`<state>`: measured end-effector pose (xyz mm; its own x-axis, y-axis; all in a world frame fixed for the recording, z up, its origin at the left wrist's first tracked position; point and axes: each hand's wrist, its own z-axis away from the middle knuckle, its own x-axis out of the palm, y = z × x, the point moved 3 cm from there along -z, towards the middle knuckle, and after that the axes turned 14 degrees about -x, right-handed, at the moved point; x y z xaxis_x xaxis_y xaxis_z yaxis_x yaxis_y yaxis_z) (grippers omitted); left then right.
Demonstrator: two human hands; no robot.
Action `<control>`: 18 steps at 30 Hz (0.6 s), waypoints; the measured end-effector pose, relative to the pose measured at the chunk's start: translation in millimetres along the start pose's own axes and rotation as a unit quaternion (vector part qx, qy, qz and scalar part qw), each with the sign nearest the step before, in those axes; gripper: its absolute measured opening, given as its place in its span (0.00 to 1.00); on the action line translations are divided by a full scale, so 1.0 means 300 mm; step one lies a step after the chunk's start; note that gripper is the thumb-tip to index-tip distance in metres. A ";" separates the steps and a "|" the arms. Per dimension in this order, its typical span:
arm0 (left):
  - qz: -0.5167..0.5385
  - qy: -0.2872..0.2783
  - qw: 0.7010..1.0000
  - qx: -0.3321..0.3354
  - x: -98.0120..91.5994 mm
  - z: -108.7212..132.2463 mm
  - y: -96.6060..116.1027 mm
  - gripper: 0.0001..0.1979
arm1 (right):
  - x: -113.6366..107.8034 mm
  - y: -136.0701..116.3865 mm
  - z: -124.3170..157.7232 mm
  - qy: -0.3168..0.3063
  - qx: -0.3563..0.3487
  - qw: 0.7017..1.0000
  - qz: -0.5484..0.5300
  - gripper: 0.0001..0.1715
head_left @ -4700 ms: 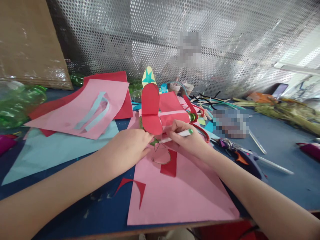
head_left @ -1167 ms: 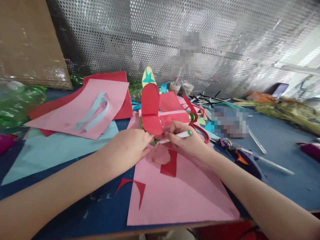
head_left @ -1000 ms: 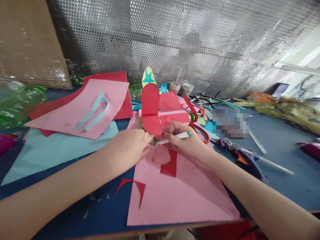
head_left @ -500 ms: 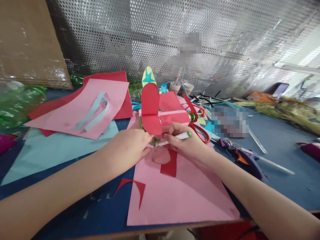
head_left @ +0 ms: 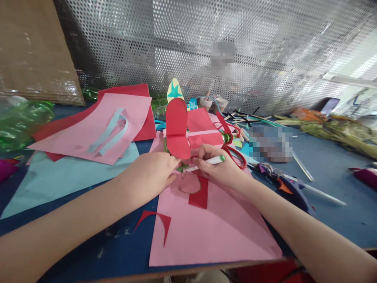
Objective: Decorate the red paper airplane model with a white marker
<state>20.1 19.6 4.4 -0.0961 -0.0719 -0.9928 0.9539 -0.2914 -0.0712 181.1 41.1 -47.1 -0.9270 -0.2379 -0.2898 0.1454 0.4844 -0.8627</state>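
Observation:
My right hand (head_left: pixel 216 161) is closed around a white marker (head_left: pixel 214 160) with a green end, its tip side pointing left at a small green shape (head_left: pixel 182 168). Beside that shape, my left hand (head_left: pixel 157 169) rests low with its fingers pressed together; what lies under them is hidden. Beneath both hands spreads a pink paper sheet (head_left: pixel 218 232) bearing a drawn curved line and star-like points. A red paper strip (head_left: pixel 198 196) lies on it. Just beyond the fingers stands a bottle wrapped in red paper (head_left: pixel 206 139), with a rounded red paper piece (head_left: pixel 176 122) in front.
Red-handled scissors (head_left: pixel 240 157) lie right of my right hand, and a dark blue glue gun (head_left: pixel 294 192) farther right. Pink paper (head_left: pixel 129 114) and light blue paper (head_left: pixel 67 181) are stacked left. A red offcut (head_left: pixel 156 215) sits near the front; a green bottle (head_left: pixel 26 122) stands far left.

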 end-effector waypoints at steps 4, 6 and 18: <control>0.008 0.000 1.000 -0.002 0.004 -0.001 -0.005 0.07 | -0.003 -0.004 -0.001 -0.002 -0.003 1.000 0.015 0.12; 0.015 0.002 1.000 0.002 0.003 0.000 -0.006 0.08 | -0.003 -0.007 -0.001 -0.003 -0.006 1.000 0.007 0.12; -0.006 0.003 1.000 -0.002 -0.006 0.001 0.001 0.07 | -0.011 -0.017 -0.008 -0.001 0.003 0.999 0.034 0.11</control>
<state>20.6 19.3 6.2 -0.1060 -0.0624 -0.9924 0.9539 -0.2882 -0.0838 182.5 41.4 -40.8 -0.9143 -0.2071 -0.3482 0.2096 0.4937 -0.8440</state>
